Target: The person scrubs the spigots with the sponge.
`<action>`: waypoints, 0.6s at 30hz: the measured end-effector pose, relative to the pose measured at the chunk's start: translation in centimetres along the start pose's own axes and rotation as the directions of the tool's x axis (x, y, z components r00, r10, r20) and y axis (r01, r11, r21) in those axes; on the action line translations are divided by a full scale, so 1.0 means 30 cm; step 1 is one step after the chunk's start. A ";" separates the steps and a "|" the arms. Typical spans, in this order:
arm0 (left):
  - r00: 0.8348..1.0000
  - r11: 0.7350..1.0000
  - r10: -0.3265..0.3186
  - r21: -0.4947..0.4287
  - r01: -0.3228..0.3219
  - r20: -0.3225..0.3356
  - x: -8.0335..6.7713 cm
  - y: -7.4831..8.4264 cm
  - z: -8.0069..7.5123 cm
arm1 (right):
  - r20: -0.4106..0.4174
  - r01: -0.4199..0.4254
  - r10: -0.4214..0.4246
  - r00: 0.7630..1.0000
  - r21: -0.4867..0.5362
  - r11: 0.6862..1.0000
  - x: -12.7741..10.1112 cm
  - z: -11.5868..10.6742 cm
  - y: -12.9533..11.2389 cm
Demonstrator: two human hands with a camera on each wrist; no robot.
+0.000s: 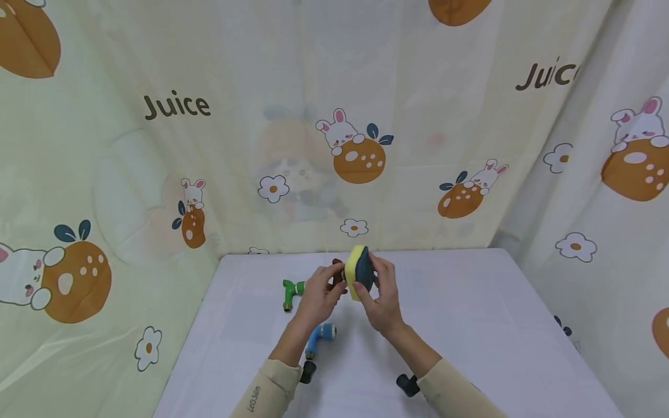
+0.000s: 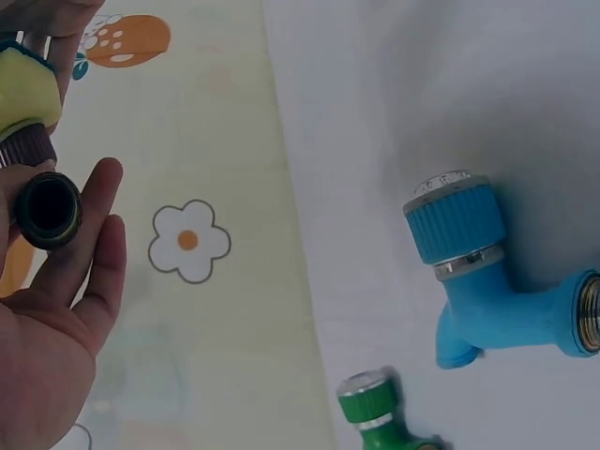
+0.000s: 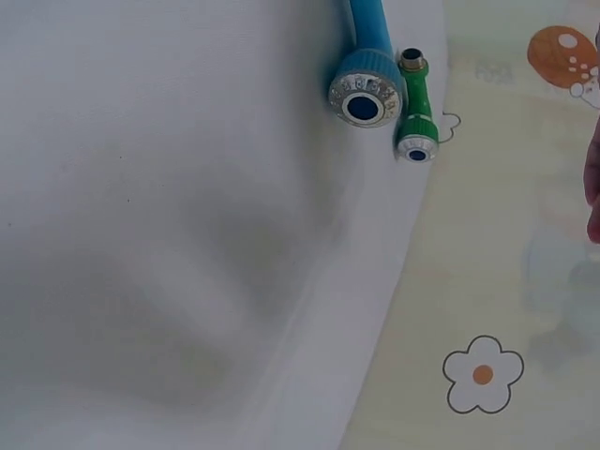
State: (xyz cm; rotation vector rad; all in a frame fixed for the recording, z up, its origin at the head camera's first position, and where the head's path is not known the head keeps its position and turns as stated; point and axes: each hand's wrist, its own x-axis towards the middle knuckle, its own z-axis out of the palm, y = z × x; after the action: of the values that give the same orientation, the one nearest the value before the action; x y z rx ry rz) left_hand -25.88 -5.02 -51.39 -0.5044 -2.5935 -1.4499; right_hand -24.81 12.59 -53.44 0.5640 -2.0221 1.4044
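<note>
Above the white table, the right hand grips a yellow and dark blue sponge, fingers curled round it. Touching the sponge, the left hand pinches a brown tap. Below the hands lie a blue tap and a green tap.

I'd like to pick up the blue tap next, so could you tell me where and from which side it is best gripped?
Judging by its pose, take the blue tap across its straight body, below the ribbed knob, coming down from above. It lies flat on the white table, free on both sides, with the green tap well apart.
</note>
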 end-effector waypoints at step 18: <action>0.996 0.995 0.038 0.091 -0.031 -0.082 -0.001 -0.018 0.011 | 0.025 -0.008 0.008 1.000 0.035 0.999 -0.009 0.007 0.012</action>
State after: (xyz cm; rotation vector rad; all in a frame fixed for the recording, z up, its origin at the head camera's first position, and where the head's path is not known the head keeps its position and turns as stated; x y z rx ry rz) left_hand -26.03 -4.99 -52.00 -0.4648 -2.5579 -1.3082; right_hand -24.90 12.53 -53.92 0.5919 -2.0250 1.4466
